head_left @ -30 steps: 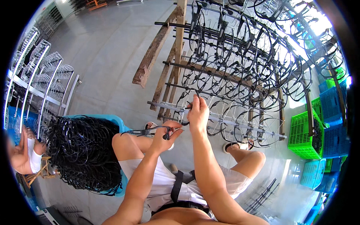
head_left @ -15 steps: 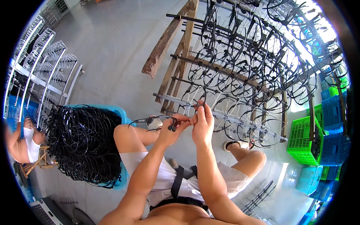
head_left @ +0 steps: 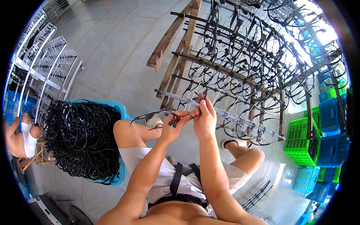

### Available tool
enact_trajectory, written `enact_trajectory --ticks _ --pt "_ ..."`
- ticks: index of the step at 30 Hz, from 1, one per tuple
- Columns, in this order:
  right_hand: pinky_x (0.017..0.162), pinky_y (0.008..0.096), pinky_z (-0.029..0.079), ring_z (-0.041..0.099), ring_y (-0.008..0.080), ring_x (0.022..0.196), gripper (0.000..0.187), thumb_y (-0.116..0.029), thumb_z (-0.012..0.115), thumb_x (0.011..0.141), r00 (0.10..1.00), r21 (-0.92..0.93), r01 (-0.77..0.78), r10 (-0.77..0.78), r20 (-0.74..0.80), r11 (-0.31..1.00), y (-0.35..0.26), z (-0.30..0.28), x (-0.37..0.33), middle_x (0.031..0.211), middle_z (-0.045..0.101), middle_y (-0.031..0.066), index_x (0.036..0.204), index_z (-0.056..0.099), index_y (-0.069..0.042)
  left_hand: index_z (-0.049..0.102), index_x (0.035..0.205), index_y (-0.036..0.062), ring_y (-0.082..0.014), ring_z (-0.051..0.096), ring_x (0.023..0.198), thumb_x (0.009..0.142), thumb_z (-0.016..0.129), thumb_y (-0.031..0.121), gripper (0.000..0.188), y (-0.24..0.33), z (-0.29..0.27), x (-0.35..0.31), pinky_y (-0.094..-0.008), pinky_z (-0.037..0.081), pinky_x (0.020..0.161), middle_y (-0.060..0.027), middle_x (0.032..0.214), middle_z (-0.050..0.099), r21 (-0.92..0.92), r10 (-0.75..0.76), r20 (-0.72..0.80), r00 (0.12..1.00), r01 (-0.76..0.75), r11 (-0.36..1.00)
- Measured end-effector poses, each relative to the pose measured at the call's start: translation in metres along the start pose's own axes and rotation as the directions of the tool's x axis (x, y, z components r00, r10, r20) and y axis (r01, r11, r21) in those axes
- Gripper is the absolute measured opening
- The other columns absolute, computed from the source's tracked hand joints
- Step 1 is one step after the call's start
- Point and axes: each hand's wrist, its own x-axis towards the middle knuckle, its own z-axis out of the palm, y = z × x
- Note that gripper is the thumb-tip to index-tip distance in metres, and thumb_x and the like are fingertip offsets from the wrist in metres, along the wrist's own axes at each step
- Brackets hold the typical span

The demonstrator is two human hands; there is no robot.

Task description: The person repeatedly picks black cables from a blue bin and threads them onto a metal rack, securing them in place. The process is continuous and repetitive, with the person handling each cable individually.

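Your left hand point(head_left: 175, 127) pinches a thin black piece point(head_left: 150, 115). Its long part pokes out left, away from the silver bar point(head_left: 174, 96). Your right hand point(head_left: 204, 122) is nearer the bar; I can't tell if its fingers hold anything.

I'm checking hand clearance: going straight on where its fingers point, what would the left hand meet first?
Probably the right hand: the left hand points toward it, and the two look very close, though depth and any contact are unclear.
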Motion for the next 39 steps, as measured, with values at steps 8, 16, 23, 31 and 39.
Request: enact_trajectory --ticks 8,16,23,31,39 --pt "0.063 0.0262 0.044 0.048 0.0105 0.066 0.031 -0.012 0.045 0.097 0.999 -0.066 0.040 -0.039 0.018 0.997 0.005 -0.002 -0.006 0.098 0.053 0.0065 0.124 0.045 0.003 0.064 0.092 -0.0001 -0.0046 0.050 0.068 0.089 0.062 0.013 0.014 -0.007 0.002 -0.002 -0.0195 0.040 0.062 -0.0008 0.077 0.062 -0.062 -0.026 -0.035 0.999 0.023 0.998" --pt "0.076 0.0277 0.046 0.055 0.0142 0.082 0.033 -0.013 0.045 0.096 0.998 -0.229 0.069 -0.069 0.007 0.971 0.000 0.000 -0.011 0.099 0.054 0.0067 0.125 0.044 0.005 0.059 0.100 -0.0001 -0.0086 0.055 0.075 0.087 0.061 0.012 0.018 0.009 0.000 -0.008 -0.0224 0.043 0.066 -0.0046 0.084 0.062 0.182 0.009 -0.086 0.996 0.007 0.983" --pt "0.094 0.0405 0.035 0.047 0.0324 0.105 0.029 -0.013 0.061 0.085 0.823 -0.785 0.568 -0.172 0.541 0.248 -0.028 0.021 -0.087 0.114 0.051 0.0170 0.111 0.056 -0.001 0.049 0.118 0.0038 -0.0094 0.049 0.074 0.082 0.059 0.006 0.038 0.045 -0.019 -0.062 -0.0235 0.041 0.063 -0.0029 0.092 0.054 0.116 -0.020 0.158 0.987 0.001 0.993" --pt "0.066 0.0272 0.046 0.057 0.0191 0.080 0.024 -0.017 0.045 0.095 0.963 -0.399 0.030 0.080 0.256 0.916 -0.080 -0.010 -0.126 0.104 0.056 0.0145 0.096 0.055 0.004 0.055 0.109 0.0007 -0.0241 0.056 0.092 0.081 0.063 0.013 0.032 0.096 0.011 -0.090 -0.0347 0.044 0.082 -0.0145 0.105 0.058 0.472 0.136 0.559 0.818 -0.448 0.759" --pt "0.036 0.0210 0.023 0.031 0.0063 0.039 0.022 -0.020 0.040 0.097 0.924 -0.442 0.118 -0.261 -0.279 0.889 -0.147 -0.019 -0.084 0.055 0.041 0.0018 0.088 0.051 -0.003 0.057 0.114 0.0044 -0.0259 0.057 0.079 0.077 0.066 0.004 0.038 0.044 0.047 -0.053 -0.0333 0.047 0.064 -0.0088 0.093 0.061 0.550 0.258 0.231 0.938 -0.345 0.761"
